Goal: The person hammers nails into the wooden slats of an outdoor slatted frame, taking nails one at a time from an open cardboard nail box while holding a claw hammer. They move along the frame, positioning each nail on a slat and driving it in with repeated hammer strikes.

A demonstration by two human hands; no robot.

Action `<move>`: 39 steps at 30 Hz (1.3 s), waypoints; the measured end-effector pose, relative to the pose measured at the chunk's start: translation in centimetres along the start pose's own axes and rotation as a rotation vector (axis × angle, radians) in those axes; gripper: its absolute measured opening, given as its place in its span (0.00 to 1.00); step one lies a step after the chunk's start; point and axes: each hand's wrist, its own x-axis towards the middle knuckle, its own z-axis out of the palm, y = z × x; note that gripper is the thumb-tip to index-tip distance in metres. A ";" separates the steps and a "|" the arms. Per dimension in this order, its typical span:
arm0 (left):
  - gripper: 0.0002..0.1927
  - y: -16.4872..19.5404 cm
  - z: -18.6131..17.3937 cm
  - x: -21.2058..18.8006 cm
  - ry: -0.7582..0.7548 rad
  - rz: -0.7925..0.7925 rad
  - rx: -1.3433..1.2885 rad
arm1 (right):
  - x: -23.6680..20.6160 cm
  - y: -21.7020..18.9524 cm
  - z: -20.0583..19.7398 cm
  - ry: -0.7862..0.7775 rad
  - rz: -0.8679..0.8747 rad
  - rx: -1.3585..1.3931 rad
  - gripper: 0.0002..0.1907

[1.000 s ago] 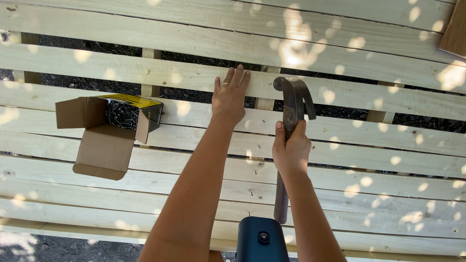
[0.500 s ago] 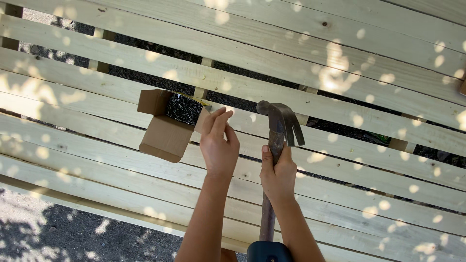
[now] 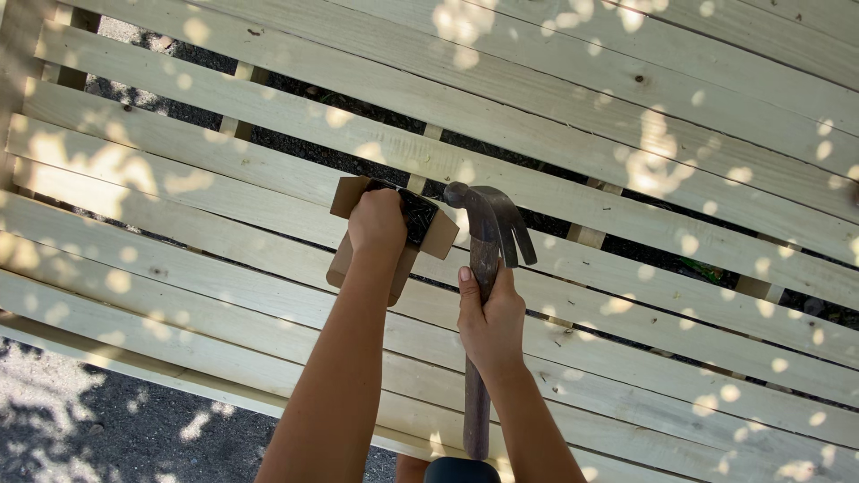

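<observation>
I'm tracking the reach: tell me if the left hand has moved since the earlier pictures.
Yes. The left hand has left the bare plank and gone to the open cardboard box on its left, now reaching into it.

A slatted deck of pale wooden boards (image 3: pixel 626 206), laid with narrow gaps over cross supports above dark gravel, carries a small open cardboard box (image 3: pixel 429 228) of dark nails, lying under the left hand (image 3: pixel 378 222), just left of the right hand (image 3: pixel 490 317).

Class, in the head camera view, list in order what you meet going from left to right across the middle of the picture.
Open brown cardboard box of dark nails with the left hand reaching into it → grey steel claw hammer gripped by the right hand → pale wooden slats.
</observation>
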 end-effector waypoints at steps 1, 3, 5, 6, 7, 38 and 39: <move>0.04 0.1 0.5 0.4 0.015 0.004 0.041 | -0.2 -0.2 0.2 0.002 0.009 0.012 0.16; 0.05 0.3 1.2 1.0 0.039 0.009 0.131 | -0.2 -0.6 0.4 0.011 0.022 0.022 0.16; 0.06 0.2 1.4 1.2 0.017 0.022 0.129 | -0.2 -1.0 0.4 0.031 0.026 0.018 0.15; 0.06 0.3 1.3 1.3 0.010 0.032 0.128 | -0.2 -1.1 0.4 0.034 0.039 0.031 0.15; 0.05 0.3 1.1 1.2 0.020 0.050 0.128 | -0.2 -1.2 0.4 0.038 0.053 0.045 0.15; 0.10 21.0 4.4 -2.6 0.008 0.426 -1.082 | 5.0 7.6 -14.6 0.340 0.354 0.501 0.11; 0.11 21.7 5.1 -2.2 -0.030 0.389 -1.077 | 5.4 8.1 -15.2 0.350 0.359 0.501 0.11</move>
